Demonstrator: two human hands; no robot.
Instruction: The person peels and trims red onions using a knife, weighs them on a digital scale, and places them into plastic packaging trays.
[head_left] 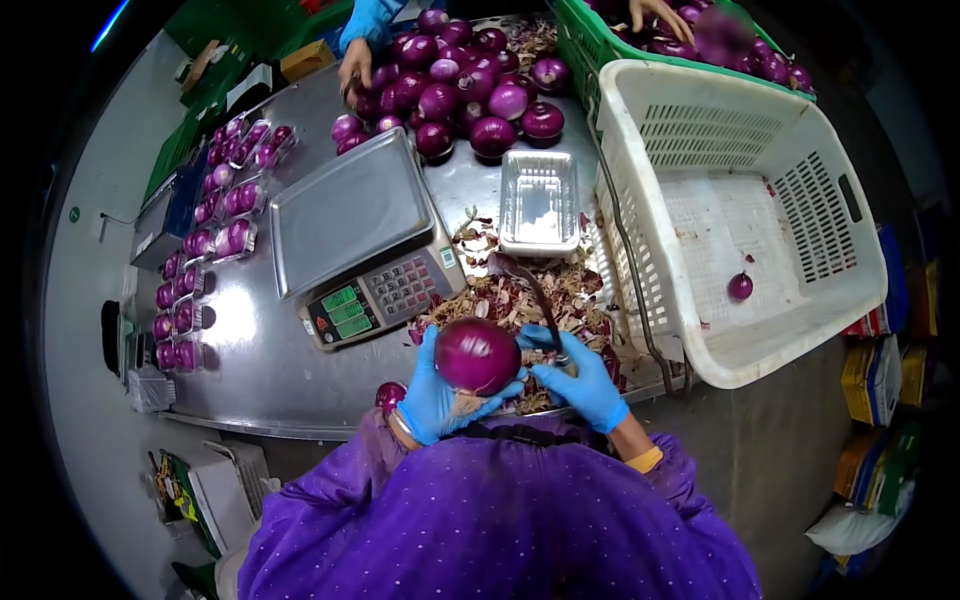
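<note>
My left hand [428, 398], in a blue glove, is closed around a large red onion [478, 355]. Its pale, dry root tuft [466, 404] points toward my body. Also gloved in blue, my right hand [588, 388] grips a curved knife [543, 305] beside the onion. The dark, slim blade reaches up and left over the peelings, apart from the onion. Dry onion skins [490, 300] lie heaped under and beyond both hands. A small red onion [390, 396] rests at the table edge by my left wrist.
A digital scale [350, 215] stands left of a clear plastic tray [540, 235]. Behind are piled onions [450, 85] and a co-worker's hand [356, 70]. Packed onions [190, 280] line the left. A white crate [650, 230] holds one onion; a green crate [580, 40] stands behind.
</note>
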